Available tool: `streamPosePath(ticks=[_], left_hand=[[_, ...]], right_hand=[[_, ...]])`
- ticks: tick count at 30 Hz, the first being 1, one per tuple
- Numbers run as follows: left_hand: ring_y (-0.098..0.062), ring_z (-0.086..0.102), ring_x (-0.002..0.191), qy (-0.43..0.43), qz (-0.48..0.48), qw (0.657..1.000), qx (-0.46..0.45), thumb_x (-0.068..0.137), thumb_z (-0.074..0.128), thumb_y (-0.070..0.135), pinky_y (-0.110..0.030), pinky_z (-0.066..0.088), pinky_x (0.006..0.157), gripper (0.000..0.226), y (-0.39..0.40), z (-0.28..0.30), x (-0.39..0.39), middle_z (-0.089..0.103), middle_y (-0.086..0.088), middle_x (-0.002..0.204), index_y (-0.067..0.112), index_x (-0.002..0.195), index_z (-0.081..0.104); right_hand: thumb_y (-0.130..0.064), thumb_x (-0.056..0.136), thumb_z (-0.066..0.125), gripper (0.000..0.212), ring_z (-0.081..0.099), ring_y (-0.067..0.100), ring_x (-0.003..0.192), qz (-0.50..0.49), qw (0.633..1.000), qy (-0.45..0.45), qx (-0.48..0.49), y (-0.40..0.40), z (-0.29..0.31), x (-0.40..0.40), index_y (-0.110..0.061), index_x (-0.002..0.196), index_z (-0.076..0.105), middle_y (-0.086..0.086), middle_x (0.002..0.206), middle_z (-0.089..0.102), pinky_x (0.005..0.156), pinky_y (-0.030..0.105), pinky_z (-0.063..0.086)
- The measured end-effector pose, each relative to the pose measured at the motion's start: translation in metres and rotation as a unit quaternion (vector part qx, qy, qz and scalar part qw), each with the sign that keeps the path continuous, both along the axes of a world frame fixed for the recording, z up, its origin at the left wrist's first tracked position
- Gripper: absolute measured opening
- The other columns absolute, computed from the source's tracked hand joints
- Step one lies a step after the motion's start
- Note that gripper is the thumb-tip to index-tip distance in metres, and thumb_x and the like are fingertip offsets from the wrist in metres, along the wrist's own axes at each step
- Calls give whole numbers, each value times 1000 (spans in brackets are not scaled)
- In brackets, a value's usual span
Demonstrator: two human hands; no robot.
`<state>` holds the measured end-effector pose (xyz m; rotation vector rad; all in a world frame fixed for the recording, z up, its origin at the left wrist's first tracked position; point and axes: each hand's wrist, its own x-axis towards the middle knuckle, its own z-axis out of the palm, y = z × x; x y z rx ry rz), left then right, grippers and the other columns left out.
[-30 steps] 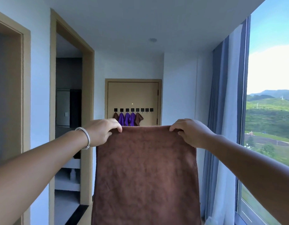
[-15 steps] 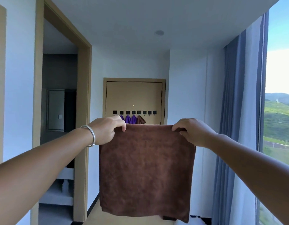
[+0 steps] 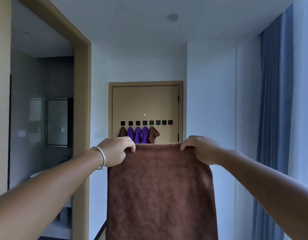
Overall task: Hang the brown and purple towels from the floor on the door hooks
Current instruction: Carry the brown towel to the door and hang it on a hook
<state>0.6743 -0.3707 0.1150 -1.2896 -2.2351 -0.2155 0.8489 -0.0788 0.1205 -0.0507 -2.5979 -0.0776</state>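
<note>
A brown towel (image 3: 160,191) hangs spread out in front of me, held by its top edge. My left hand (image 3: 115,151) grips the top left corner and my right hand (image 3: 200,149) grips the top right corner. Far ahead stands a tan door (image 3: 146,101) with a row of black hooks (image 3: 164,122). Two brown towels (image 3: 152,134) and three purple towels (image 3: 137,135) hang from the left hooks; the three right hooks are bare. The held towel hides the door's lower part and the floor.
An open doorway (image 3: 80,118) with a tan frame leads to a dim room on the left. Blue curtains (image 3: 272,118) hang along the right side. White walls flank the corridor that runs to the door.
The view has swung left and moved along the corridor, so the window has left the frame. The door looks nearer. Both hands keep the towel spread at the same height.
</note>
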Motion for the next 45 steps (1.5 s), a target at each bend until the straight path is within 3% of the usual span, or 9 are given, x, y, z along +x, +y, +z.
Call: streamPosePath(ticks=[8,16,19,23,29,32,35,38,45], left_hand=[[-8,50,90,-1,-15,1000,-12,69,37,-5,-31,45,79,57,105,-2,-97,44,29,116,44,99,47],[-8,51,85,-2,-17,1000,-18,73,39,-1,-28,43,72,54,178,-9,-229,50,27,110,44,101,49],[-7,51,85,10,-26,999,-17,73,42,1,-24,37,70,51,204,-9,-291,51,26,106,41,102,53],[-4,44,86,52,-41,998,-16,68,44,4,-22,32,77,46,232,-7,-379,57,22,99,37,96,59],[-15,45,88,88,-28,996,-11,71,48,3,-30,39,88,42,267,-1,-485,56,15,94,39,91,60],[-10,46,86,64,-31,997,1,73,49,5,-27,39,90,37,290,-3,-529,54,19,87,36,89,62],[-4,51,79,31,-37,998,40,79,52,22,-21,40,72,18,317,-7,-566,52,23,80,33,85,65],[-4,57,89,27,-35,998,40,89,52,29,-24,45,76,18,353,-15,-607,60,20,93,34,96,69],[-11,57,88,8,-32,999,-6,95,48,6,-32,49,80,35,440,-28,-715,51,18,109,38,106,59]], right_hand=[[-1,88,34,58,55,17,106,-9,1000,-27,2,91,8,-105,-45,116,60,-10,122,61,86,28,48],[-7,88,42,50,56,12,104,-11,999,3,53,158,-3,-228,-40,120,62,-14,119,63,83,20,43],[-4,89,42,50,53,11,96,-22,998,31,49,181,-8,-286,-40,115,65,-11,110,57,77,17,38],[7,84,41,56,52,7,97,-22,998,59,20,208,-10,-375,-36,105,68,-13,106,57,83,15,41],[11,82,39,49,54,5,80,-16,998,67,-15,232,-13,-480,-32,86,62,-17,90,54,62,7,40],[4,82,42,43,53,5,81,-17,998,60,-23,252,-17,-530,-33,86,62,-17,90,54,63,7,35],[-20,85,51,20,53,3,77,-27,997,61,-34,272,-20,-577,-36,81,63,-20,83,54,64,11,40],[-41,86,59,13,55,5,72,-35,996,68,-35,302,-24,-625,-36,74,62,-19,78,56,66,22,49],[-27,86,66,20,55,8,76,-3,999,7,-33,396,-24,-734,-35,70,56,-14,80,58,73,26,49]])
